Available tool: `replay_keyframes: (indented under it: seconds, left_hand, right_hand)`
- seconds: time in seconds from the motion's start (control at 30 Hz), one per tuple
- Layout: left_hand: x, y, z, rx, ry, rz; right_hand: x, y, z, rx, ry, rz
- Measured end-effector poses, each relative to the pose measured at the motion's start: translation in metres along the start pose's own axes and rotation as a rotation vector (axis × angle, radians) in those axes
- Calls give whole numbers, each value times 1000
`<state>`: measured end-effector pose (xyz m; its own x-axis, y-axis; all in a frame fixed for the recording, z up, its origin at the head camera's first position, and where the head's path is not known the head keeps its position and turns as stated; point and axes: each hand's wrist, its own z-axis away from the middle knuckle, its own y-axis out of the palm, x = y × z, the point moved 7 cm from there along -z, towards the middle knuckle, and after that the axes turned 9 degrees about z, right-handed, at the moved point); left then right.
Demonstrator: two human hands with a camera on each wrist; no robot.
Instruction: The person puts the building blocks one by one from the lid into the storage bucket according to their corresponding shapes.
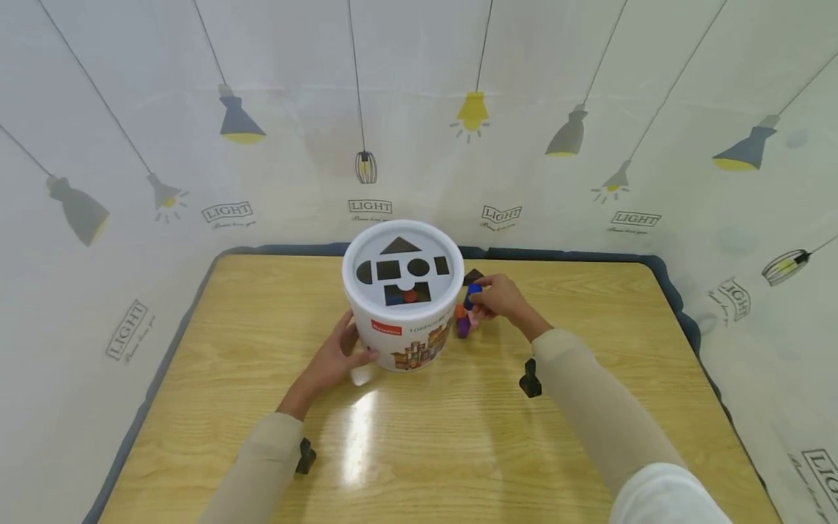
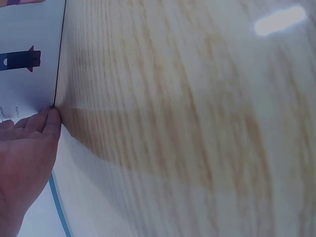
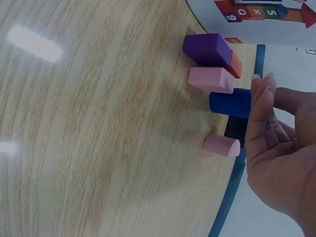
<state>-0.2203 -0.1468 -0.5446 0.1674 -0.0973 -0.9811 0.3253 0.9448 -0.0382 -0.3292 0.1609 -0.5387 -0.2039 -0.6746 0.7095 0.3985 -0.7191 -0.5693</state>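
Note:
A white bucket (image 1: 407, 313) stands upright on the table, its white lid (image 1: 366, 298) cut with shaped holes. My left hand (image 1: 334, 354) rests against the bucket's left side, thumb toward the front and fingers along the wall. In the left wrist view, the fingertips (image 2: 51, 121) touch it low down. To the right of the bucket, my right hand (image 1: 499, 297) pinches a blue cylinder block (image 3: 230, 102) by one end. Beside it are a purple block (image 3: 207, 49), an orange block (image 3: 236, 65), a pink block (image 3: 211, 79) and a pink rounded block (image 3: 221, 145).
A dark block (image 1: 473, 276) lies behind the right hand. Red and blue show through the lid's lower hole. Both forearms reach over the wooden table (image 1: 425, 451), with small black devices at the wrists. A lamp-patterned curtain (image 1: 419, 65) surrounds the back and sides.

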Motion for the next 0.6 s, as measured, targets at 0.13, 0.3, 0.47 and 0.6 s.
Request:
replay_keyframes:
  seconds: [0.13,0.3,0.47,0.6]
  left_hand:
    - [1,1,-1,2,7,4]
    - [0,1,0,-4,-1,-1]
    - [-1,0,0,8,-3,-7]
    - [1,-1,1,10,-9,-9]
  right_hand:
    - [2,-2,0,-28,4,37]
    - [5,-7,2,-44,0,35]
    - [7,-14,5,-51,-10,11]
    - [10,-19,9,-64,-22,-12]
